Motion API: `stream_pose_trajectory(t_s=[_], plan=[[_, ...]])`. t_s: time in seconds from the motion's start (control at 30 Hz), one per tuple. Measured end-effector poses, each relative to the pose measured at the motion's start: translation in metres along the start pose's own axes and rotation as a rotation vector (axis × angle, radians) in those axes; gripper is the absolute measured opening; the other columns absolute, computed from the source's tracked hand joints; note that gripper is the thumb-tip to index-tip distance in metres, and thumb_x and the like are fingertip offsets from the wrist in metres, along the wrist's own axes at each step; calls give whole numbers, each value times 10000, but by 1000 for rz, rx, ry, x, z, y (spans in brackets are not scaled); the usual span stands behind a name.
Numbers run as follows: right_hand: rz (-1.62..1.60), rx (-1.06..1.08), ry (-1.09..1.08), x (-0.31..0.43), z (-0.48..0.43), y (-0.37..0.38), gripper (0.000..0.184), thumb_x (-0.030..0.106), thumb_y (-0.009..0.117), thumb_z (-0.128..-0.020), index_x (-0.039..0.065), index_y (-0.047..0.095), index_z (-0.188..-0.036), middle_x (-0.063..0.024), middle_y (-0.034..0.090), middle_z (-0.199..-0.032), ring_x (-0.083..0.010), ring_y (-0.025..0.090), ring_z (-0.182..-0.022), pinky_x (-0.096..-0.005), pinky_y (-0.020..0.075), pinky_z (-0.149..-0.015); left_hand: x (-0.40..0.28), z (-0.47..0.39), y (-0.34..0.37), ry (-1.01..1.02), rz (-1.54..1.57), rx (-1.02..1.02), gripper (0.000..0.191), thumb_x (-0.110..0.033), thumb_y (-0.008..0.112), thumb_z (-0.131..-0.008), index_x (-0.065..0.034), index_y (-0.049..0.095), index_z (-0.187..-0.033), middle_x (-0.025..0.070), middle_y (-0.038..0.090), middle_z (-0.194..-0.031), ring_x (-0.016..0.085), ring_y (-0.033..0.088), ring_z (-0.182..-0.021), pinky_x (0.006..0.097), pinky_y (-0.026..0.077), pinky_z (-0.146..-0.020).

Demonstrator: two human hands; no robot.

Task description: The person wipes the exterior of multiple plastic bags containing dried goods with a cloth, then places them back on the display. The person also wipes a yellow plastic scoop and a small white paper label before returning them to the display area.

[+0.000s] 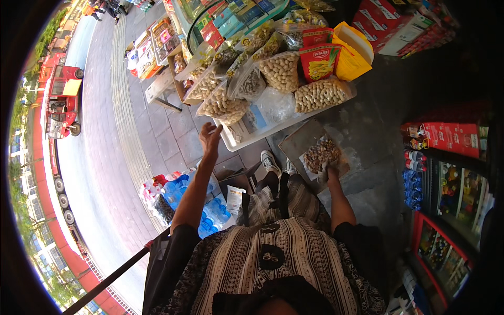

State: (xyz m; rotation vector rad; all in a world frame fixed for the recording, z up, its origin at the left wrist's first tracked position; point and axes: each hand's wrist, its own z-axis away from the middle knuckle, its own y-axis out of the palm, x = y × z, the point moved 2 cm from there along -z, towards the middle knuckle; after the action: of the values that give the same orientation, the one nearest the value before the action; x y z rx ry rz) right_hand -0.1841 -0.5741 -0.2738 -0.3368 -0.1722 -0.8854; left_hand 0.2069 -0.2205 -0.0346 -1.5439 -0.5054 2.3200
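My left hand (pixel 210 138) is raised beside the near left corner of a white plastic tray (pixel 236 146), its fingers apart and nothing visible in it. Whether it touches the rim I cannot tell. Low on the right, my right hand (pixel 332 174) reaches to a heap of brown shells or nuts (pixel 321 154) on a flat board (pixel 295 141). Something pale and greyish covers its fingertips, so its grip is unclear. On the tray stand clear bags of peanuts (pixel 279 71), a lying peanut bag (pixel 321 95) and a crumpled clear plastic bag (pixel 275 105).
Red snack packets (pixel 321 61) and an open yellow bag (pixel 353 53) stand at the tray's far right. A glass display case (pixel 244 17) is behind. Shrink-wrapped water bottles (pixel 212 214) lie by my left side. Drink coolers (pixel 460 197) line the right; a red three-wheeler (pixel 63 94) is on the road.
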Motion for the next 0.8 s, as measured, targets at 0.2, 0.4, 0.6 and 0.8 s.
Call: stream_pose_trajectory(t_s=[0.2,0.4,0.6,0.8], plan=[[244,19,-189,-10,-2,-8,32,56,569,-841,35,545,-850,-104,491,-773,-234,483,-645,-463,212,-646,1,-40,-1,-68,313,119,655,-187,755,-793,-38,466,-1362,116,587,-1281,238,571,-1134,400,459,-927],[761,122,-345,25,53,-12,149,26,581,-801,-14,554,-942,-141,560,-846,-246,555,-722,-524,383,-632,-1,-45,8,172,418,301,694,-158,785,-762,-43,471,-1370,91,596,-1281,215,566,-1169,362,429,-986],[584,169,-477,42,99,-7,196,80,596,-765,-69,553,-885,-104,576,-799,-226,563,-730,-422,446,-657,7,-44,20,513,-57,111,910,-257,926,-565,-13,487,-1324,137,496,-1321,288,533,-1172,388,452,-1017],[768,186,-485,56,121,2,276,150,650,-825,-46,592,-1011,-128,607,-882,-236,593,-781,-438,457,-682,-5,-7,50,575,342,137,918,-229,896,-637,19,402,-1370,143,534,-1280,236,565,-1123,343,457,-980]])
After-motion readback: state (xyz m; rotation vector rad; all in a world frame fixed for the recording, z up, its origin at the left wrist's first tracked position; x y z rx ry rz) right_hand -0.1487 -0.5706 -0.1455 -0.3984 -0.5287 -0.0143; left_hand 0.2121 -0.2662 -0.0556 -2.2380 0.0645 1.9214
